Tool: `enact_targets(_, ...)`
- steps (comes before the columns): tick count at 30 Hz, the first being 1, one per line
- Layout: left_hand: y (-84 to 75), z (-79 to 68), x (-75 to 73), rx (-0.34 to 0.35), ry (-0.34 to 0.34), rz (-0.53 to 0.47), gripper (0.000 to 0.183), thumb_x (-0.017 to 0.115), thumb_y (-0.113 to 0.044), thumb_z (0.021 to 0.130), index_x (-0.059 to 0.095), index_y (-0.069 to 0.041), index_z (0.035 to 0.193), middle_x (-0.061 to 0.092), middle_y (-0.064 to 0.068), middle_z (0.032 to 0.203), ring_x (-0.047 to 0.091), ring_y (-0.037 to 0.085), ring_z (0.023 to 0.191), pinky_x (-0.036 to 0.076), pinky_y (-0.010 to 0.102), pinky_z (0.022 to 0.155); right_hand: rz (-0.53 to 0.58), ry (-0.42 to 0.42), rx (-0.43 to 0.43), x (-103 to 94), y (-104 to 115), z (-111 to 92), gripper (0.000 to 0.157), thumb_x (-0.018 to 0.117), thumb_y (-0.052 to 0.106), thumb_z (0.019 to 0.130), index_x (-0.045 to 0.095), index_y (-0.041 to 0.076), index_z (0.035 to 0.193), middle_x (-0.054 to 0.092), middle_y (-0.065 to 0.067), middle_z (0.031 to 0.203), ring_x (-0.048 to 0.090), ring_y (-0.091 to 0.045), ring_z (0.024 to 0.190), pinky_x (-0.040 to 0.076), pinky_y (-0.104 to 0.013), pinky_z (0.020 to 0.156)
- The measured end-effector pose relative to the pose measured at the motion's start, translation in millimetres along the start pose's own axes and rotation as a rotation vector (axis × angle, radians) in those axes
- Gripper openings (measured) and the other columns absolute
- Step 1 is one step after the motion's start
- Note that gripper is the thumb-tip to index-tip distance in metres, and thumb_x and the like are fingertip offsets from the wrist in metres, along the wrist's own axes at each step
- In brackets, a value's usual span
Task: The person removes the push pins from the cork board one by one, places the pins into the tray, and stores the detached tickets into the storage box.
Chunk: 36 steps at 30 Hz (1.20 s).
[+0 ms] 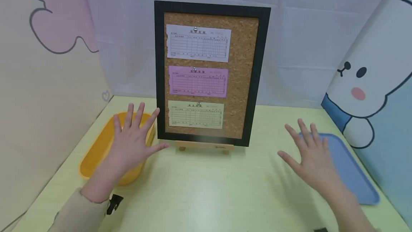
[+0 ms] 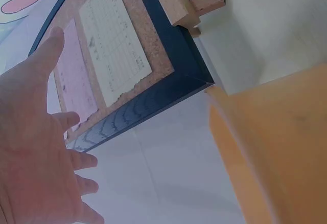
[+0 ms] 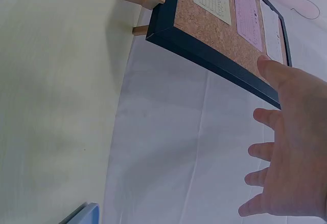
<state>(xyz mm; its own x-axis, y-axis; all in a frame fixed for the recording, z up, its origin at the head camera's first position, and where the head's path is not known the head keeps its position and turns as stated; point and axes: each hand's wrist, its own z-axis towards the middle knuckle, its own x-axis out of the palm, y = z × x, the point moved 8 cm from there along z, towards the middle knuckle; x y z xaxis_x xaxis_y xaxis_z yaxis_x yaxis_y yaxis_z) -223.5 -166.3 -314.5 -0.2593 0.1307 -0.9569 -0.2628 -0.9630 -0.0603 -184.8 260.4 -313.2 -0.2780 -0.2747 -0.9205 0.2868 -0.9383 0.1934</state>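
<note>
Left hand [image 1: 130,142]: fingers spread wide, near yellow bin [image 1: 132,176]. Right hand [image 1: 313,158]: likewise spread, near blue tray [image 1: 351,173]. Framed corkboard [image 1: 243,56] with three pinned receipt slips [image 1: 197,86]: on wooden easel [image 1: 204,145] between bin and tray.

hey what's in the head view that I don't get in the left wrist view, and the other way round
Only the head view shows the right grip, the blue tray and the back of the left grip. Only the left wrist view shows that grip's palm side. Both show the left grip itself, the yellow tub, the framed corkboard with its pink slip and pale yellow slip, and the wooden stand. I can't tell whether the wrist view catches the white slip.
</note>
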Motion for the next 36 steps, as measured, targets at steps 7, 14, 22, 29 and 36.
enact_targets(7, -1.9, 9.5, -17.8, 0.001, -0.040, -0.032, 0.098, 0.052, -0.076, 0.076, 0.012, -0.029, 0.152, 0.002, 0.017, 0.158, -0.011, 0.040, 0.143, -0.009, 0.068, 0.105, 0.023, -0.046, -0.027, -18.5, 11, 12, 0.077, 0.061, 0.045, 0.088, 0.021, 0.025, 0.151, 0.006, -0.011, 0.159, -0.002, -0.038, 0.144, 0.002, -0.071, 0.104)
enact_targets(14, -3.7, 19.6, -37.2, -0.005, -0.098, -0.066, 0.095, 0.061, -0.067, 0.077, 0.017, -0.026, 0.152, 0.003, 0.016, 0.158, -0.005, 0.041, 0.143, -0.007, 0.066, 0.106, 0.035, -0.122, -0.064, -35.1, 23, 27, 0.076, 0.064, 0.042, 0.087, 0.025, 0.023, 0.150, 0.011, -0.012, 0.158, 0.007, -0.038, 0.144, 0.005, -0.068, 0.107)
enact_targets(22, -3.5, 31.4, -60.4, -0.013, -0.194, -0.113, 0.092, 0.063, -0.063, 0.079, 0.019, -0.026, 0.151, 0.008, 0.016, 0.157, 0.000, 0.040, 0.144, -0.002, 0.067, 0.107, 0.113, -0.340, -0.174, -61.7, 43, 44, 0.074, 0.045, 0.064, 0.089, 0.038, 0.015, 0.143, 0.025, -0.015, 0.153, 0.019, -0.040, 0.141, 0.018, -0.060, 0.109)
enact_targets(29, -8.2, 44.3, -79.1, -0.019, -0.292, -0.183, 0.087, 0.065, -0.057, 0.081, 0.025, -0.022, 0.149, 0.013, 0.013, 0.157, 0.007, 0.036, 0.144, 0.006, 0.065, 0.109, 0.144, -0.431, -0.193, -77.8, 57, 61, 0.072, 0.048, 0.062, 0.089, 0.038, 0.017, 0.144, 0.027, -0.010, 0.154, 0.023, -0.033, 0.141, 0.026, -0.056, 0.108)
enact_targets(36, -13.2, 58.5, -90.8, -0.016, -0.370, -0.243, 0.083, 0.065, -0.053, 0.082, 0.028, -0.019, 0.148, 0.014, 0.013, 0.156, 0.003, 0.033, 0.145, 0.005, 0.060, 0.112, 0.178, -0.546, -0.258, -97.6, 76, 75, 0.072, 0.045, 0.064, 0.088, 0.041, 0.014, 0.140, 0.035, -0.010, 0.150, 0.033, -0.032, 0.137, 0.038, -0.058, 0.098)
